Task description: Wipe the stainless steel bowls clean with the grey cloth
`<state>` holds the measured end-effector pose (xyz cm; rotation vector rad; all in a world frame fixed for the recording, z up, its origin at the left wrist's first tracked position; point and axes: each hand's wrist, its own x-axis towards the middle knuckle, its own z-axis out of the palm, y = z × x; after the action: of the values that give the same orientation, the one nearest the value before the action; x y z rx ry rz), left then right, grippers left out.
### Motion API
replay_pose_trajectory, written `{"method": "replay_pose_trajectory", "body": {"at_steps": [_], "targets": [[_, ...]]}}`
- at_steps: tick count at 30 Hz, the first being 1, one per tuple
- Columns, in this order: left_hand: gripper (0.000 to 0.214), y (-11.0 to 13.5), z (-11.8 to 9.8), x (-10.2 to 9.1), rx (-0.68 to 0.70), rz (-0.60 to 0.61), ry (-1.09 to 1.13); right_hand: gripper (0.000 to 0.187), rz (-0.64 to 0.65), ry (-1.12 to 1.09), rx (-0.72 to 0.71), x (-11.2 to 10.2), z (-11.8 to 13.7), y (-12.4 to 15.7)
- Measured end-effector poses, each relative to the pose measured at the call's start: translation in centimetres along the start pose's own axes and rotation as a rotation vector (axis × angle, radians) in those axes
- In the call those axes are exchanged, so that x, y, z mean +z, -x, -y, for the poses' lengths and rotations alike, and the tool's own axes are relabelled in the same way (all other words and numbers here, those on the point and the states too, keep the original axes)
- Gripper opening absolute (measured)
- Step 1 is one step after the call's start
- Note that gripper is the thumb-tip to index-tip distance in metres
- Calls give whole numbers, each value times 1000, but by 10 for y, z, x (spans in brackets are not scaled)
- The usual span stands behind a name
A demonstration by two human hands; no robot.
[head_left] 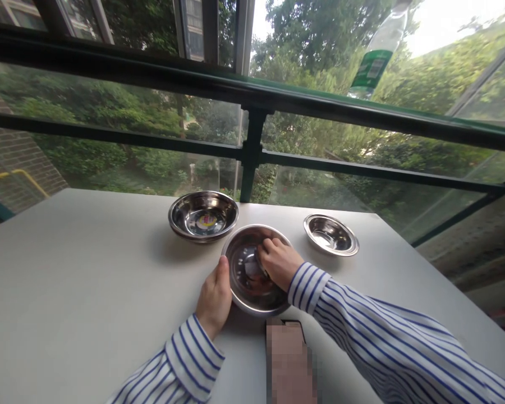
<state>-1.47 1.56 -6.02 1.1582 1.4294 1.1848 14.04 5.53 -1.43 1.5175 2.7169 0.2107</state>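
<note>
A steel bowl point(246, 280) sits on the white table point(76, 280) right in front of me. My left hand point(214, 297) grips its left rim, thumb up along the edge. Inside the bowl, my right hand point(278, 261) presses with fingers curled near the bottom; whether it pinches something small is hidden. A larger steel bowl point(203, 215) with a coloured sticker inside stands just behind on the left. A smaller steel bowl point(330, 234) stands to the right.
A dark phone-like object point(292, 324), mostly blurred out, lies near the table's front edge. Behind the table runs a green metal railing point(252, 140) with glass panels. A plastic bottle point(374, 56) stands on the rail at upper right.
</note>
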Motion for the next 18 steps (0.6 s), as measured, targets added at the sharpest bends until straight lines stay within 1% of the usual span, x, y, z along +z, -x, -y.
{"method": "replay_pose_trajectory", "body": {"at_steps": [3, 5, 7, 10, 14, 16, 18], "targets": [[66, -1, -1, -1, 4, 40, -21, 27, -1, -40, -76, 1, 11, -5], [63, -1, 0, -1, 35, 31, -19, 24, 4, -67, -146, -1, 19, -11], [63, -1, 1, -2, 43, 31, -29, 21, 11, -74, -181, -3, 21, -14], [65, 1, 1, -2, 39, 46, -44, 21, 16, -40, -130, -7, 12, -10], [68, 2, -2, -3, 8, 55, -20, 22, 39, 9, -32, -7, -6, 6], [69, 2, -3, -4, -13, 65, -17, 21, 54, 8, -13, -4, -11, 12], [70, 2, -5, -4, -25, 64, -34, 20, 54, -6, 0, -2, -11, 12]]}}
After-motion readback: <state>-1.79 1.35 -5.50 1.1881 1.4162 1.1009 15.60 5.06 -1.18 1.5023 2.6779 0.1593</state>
